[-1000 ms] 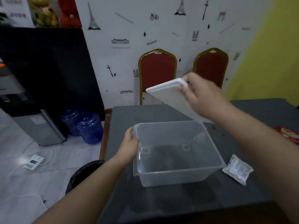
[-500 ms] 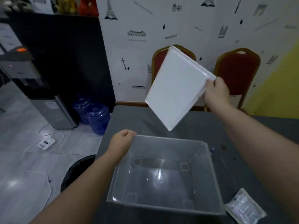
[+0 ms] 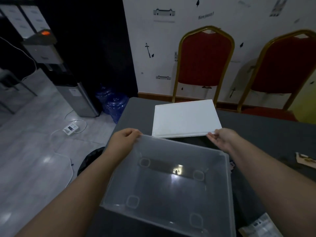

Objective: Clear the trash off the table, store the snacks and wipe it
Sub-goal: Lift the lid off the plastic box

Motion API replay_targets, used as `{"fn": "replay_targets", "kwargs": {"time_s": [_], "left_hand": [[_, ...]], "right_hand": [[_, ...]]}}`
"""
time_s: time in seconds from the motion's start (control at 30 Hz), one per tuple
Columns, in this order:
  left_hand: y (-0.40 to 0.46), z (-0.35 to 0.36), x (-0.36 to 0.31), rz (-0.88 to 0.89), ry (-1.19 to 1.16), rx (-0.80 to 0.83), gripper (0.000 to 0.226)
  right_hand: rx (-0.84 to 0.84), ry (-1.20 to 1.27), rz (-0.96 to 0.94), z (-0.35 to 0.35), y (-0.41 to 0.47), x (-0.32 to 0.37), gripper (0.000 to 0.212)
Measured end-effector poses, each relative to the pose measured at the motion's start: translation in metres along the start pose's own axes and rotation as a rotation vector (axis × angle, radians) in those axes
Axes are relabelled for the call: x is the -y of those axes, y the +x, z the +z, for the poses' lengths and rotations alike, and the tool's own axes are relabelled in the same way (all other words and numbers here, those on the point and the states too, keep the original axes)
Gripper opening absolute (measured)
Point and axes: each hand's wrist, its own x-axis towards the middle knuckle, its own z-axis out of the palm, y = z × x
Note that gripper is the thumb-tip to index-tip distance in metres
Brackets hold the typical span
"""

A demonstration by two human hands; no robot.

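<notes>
Lid, airborne half a second before, now lay at the table's far edge, right hand pinching its corner. Left hand gripped the bin rim. Bin open, ready for snacks.

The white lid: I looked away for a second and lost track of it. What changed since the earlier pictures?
The white lid went from raised and tilted in the air down to lying flat on the dark table beyond the clear bin. The right hand still pinches its near corner. The left hand stays gripping the bin's far left rim, and the bin is still empty.
</notes>
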Motion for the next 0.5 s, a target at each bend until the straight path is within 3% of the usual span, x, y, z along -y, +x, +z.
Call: {"fn": "replay_targets", "kwargs": {"time_s": [0.3, 0.4, 0.5], "left_hand": [[-0.001, 0.0, 0.001, 0.018, -0.048, -0.001, 0.025], [-0.001, 0.0, 0.001, 0.022, -0.046, -0.001, 0.024], [-0.001, -0.002, 0.001, 0.022, -0.03, 0.012, 0.024]], "right_hand": [[0.005, -0.221, 0.029, -0.006, 0.004, -0.005, 0.035], [-0.016, -0.266, -0.001, -0.007, -0.003, -0.007, 0.025], [0.004, -0.261, -0.024, -0.005, -0.02, -0.009, 0.033]]}}
